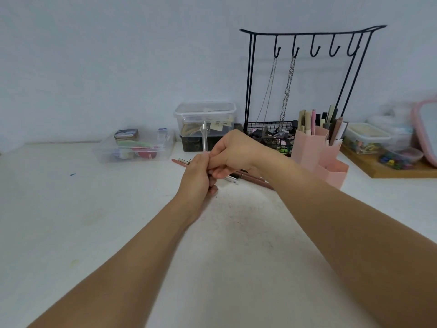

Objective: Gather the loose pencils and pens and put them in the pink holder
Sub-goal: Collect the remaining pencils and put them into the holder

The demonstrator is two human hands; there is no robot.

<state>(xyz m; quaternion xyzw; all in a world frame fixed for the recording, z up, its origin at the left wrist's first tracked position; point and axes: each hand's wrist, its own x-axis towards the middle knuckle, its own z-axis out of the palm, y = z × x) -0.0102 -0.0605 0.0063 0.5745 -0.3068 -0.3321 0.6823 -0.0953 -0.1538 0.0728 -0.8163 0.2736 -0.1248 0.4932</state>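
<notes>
My left hand (197, 176) and my right hand (233, 152) meet above the white table, fingers curled together round a clear, silvery pen (204, 137) that stands upright out of them. Which hand bears the grip most I cannot tell. Under and behind the hands lie loose pencils and pens: a brown pencil (181, 162) to the left, and brown ones (254, 178) with a white pen (230, 179) to the right. The pink holder (314, 152) stands right of the hands, with several pens and pencils upright in it.
A black wire rack (307, 79) with hooks and chains stands behind the holder. Clear plastic boxes (136, 147) (204, 114) sit along the wall. At the right, a wooden tray (390, 169) bears containers, next to a pink-framed object (425, 129).
</notes>
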